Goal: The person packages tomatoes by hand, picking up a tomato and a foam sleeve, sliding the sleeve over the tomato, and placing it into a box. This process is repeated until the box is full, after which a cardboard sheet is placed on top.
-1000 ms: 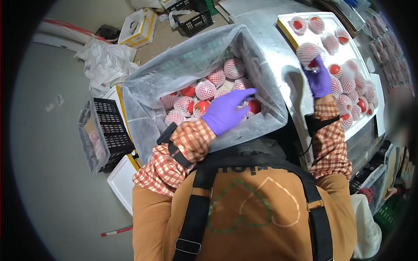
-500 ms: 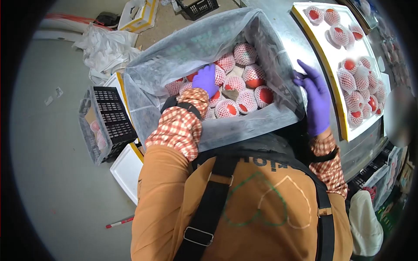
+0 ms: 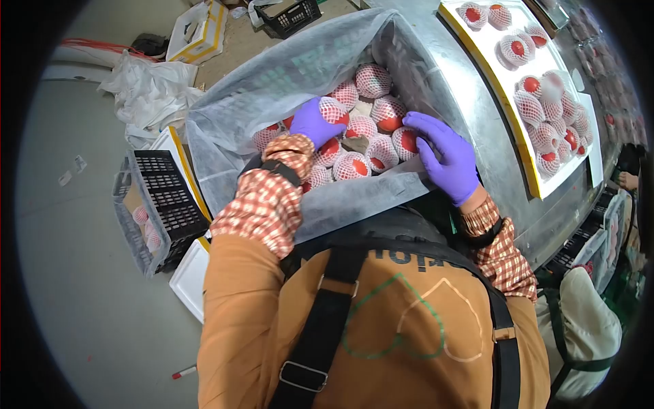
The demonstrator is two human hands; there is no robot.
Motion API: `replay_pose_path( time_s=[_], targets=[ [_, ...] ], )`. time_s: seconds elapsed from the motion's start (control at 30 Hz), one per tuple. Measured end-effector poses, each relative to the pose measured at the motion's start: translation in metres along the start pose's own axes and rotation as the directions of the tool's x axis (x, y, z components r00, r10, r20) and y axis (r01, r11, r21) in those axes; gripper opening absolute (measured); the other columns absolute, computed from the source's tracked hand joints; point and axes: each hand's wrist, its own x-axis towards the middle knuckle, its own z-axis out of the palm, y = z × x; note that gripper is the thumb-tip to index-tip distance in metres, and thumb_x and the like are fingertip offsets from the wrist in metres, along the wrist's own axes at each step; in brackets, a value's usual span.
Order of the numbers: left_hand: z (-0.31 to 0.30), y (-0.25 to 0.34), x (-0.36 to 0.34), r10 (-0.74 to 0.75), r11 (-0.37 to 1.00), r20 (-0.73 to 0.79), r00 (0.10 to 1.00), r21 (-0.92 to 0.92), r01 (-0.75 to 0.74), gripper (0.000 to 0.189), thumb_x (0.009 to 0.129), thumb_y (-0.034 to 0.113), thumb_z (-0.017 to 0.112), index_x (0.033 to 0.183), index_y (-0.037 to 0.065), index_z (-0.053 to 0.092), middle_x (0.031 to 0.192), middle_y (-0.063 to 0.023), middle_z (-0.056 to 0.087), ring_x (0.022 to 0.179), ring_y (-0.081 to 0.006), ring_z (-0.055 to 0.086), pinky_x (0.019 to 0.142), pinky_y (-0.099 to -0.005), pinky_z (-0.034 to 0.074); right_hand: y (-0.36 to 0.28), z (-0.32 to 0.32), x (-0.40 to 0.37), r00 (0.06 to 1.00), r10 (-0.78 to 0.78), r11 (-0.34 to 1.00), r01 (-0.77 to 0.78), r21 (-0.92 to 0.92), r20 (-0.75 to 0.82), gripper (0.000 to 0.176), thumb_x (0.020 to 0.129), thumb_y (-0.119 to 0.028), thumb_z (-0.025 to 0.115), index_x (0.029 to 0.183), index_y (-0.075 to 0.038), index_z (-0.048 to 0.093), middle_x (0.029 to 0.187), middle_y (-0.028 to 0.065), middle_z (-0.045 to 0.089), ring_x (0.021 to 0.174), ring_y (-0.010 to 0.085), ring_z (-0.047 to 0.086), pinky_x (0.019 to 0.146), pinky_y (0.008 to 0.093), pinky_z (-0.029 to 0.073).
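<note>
My left hand [image 3: 313, 125], in a purple glove, is curled round a red fruit in a white foam net [image 3: 334, 111] inside a lined crate. Thumb and fingers lie along its left and lower sides. More netted red fruits [image 3: 381, 153] sit packed around it, with a small brown-grey piece [image 3: 355, 144] among them. The crate's translucent liner [image 3: 272, 75] stands up around the fruit and folds over the near edge. My right hand [image 3: 446, 157], gloved too, is open over the crate's right near corner, its fingertips close to the rightmost fruits.
On the metal table [image 3: 477, 88] to the right lies a white tray with a yellow side [image 3: 501, 88], holding several netted fruits. At left stands a black crate [image 3: 167, 187] beside a white plastic heap [image 3: 146, 88]. A marker [image 3: 184, 373] lies on the floor.
My left hand has closed round a netted fruit and lifted it slightly among the others. My right hand has moved left from the crate's outer side to over its near corner.
</note>
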Motion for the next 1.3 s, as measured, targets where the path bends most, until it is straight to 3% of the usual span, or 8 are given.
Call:
replay_pose_path(
  time_s=[0.13,0.23,0.57,0.83,1.0,1.07,1.1,1.3],
  targets=[
    [-0.038,0.034,-0.031,0.001,0.7,0.124,0.992,-0.708,0.088,0.07,0.076,0.035,0.077,0.128,-0.001,0.047,0.116,-0.0133,0.06,0.102,-0.0188,0.061,0.083,-0.0307,0.053,0.003,0.004,0.002,0.995,0.089,0.996,-0.089,-0.006,0.035,0.041,0.085,-0.013,0.065,0.125,-0.007,0.057,0.119,0.0133,0.063,0.103,0.0237,0.065,0.085,0.031,0.052],
    [-0.072,0.064,-0.066,0.017,0.54,0.252,0.968,-0.817,0.203,0.067,0.081,0.034,0.073,0.132,0.0,0.046,0.117,-0.0113,0.059,0.103,-0.0186,0.061,0.083,-0.0304,0.053,-0.004,0.011,0.011,0.969,0.219,0.948,-0.239,0.211,0.116,0.056,0.086,-0.021,0.067,0.136,-0.007,0.047,0.124,0.013,0.06,0.108,0.0209,0.062,0.088,0.031,0.05],
    [-0.1,0.09,-0.133,0.032,0.197,0.125,0.992,-0.973,0.117,0.076,0.089,0.042,0.064,0.144,0.003,0.031,0.135,-0.0142,0.046,0.119,-0.0226,0.053,0.093,-0.0309,0.048,-0.052,0.049,0.026,0.779,0.24,-0.003,-0.597,0.802,0.58,0.045,0.095,-0.032,0.057,0.132,-0.007,0.049,0.123,0.007,0.057,0.114,0.0156,0.055,0.095,0.0302,0.046],
    [-0.077,0.093,-0.153,-0.055,0.622,-0.263,0.963,-0.764,-0.173,0.098,0.077,0.025,0.081,0.146,-0.004,0.018,0.134,-0.0219,0.042,0.119,-0.0262,0.052,0.097,-0.0338,0.047,-0.056,0.068,0.016,0.801,0.332,0.158,-0.568,0.808,0.498,0.035,0.097,-0.028,0.054,0.123,-0.005,0.054,0.113,0.0056,0.059,0.102,0.0141,0.058,0.089,0.0304,0.048],
    [-0.075,0.088,-0.152,-0.137,0.604,-0.262,0.955,-0.786,-0.129,0.092,0.074,0.018,0.081,0.144,-0.002,0.023,0.131,-0.0207,0.044,0.115,-0.0256,0.054,0.096,-0.034,0.048,-0.059,0.062,0.007,0.815,0.287,0.323,-0.577,0.75,0.504,0.037,0.096,-0.027,0.055,0.125,-0.004,0.053,0.116,0.0065,0.057,0.105,0.0138,0.056,0.088,0.0303,0.048],
    [-0.085,0.088,-0.158,-0.073,0.477,-0.272,0.959,-0.854,-0.206,0.082,0.076,0.015,0.077,0.142,0.001,0.031,0.131,-0.0169,0.047,0.116,-0.0238,0.054,0.096,-0.0327,0.047,-0.049,0.066,0.001,0.932,0.078,0.779,-0.278,0.562,0.354,0.04,0.096,-0.026,0.054,0.13,-0.005,0.05,0.123,0.0084,0.054,0.11,0.0153,0.055,0.092,0.0309,0.047],
    [-0.091,0.087,-0.164,-0.042,0.568,-0.348,0.937,-0.78,-0.264,0.079,0.075,0.015,0.077,0.14,0.002,0.034,0.131,-0.0162,0.047,0.118,-0.0239,0.053,0.098,-0.0346,0.046,-0.063,0.061,0.007,0.841,0.235,0.456,-0.539,0.708,0.488,0.043,0.096,-0.023,0.054,0.135,-0.006,0.047,0.13,0.0096,0.05,0.115,0.0168,0.052,0.095,0.0324,0.046],
    [-0.118,0.028,-0.216,-0.234,0.709,-0.639,0.733,-0.628,-0.321,0.089,0.068,0.011,0.08,0.142,0.004,0.032,0.129,-0.0167,0.046,0.117,-0.0247,0.051,0.101,-0.0355,0.043,-0.052,0.062,-0.009,0.9,-0.005,0.811,-0.252,0.528,0.436,0.046,0.096,-0.018,0.053,0.138,-0.001,0.043,0.136,0.01,0.049,0.115,0.0156,0.053,0.097,0.0283,0.042]
  ],
)
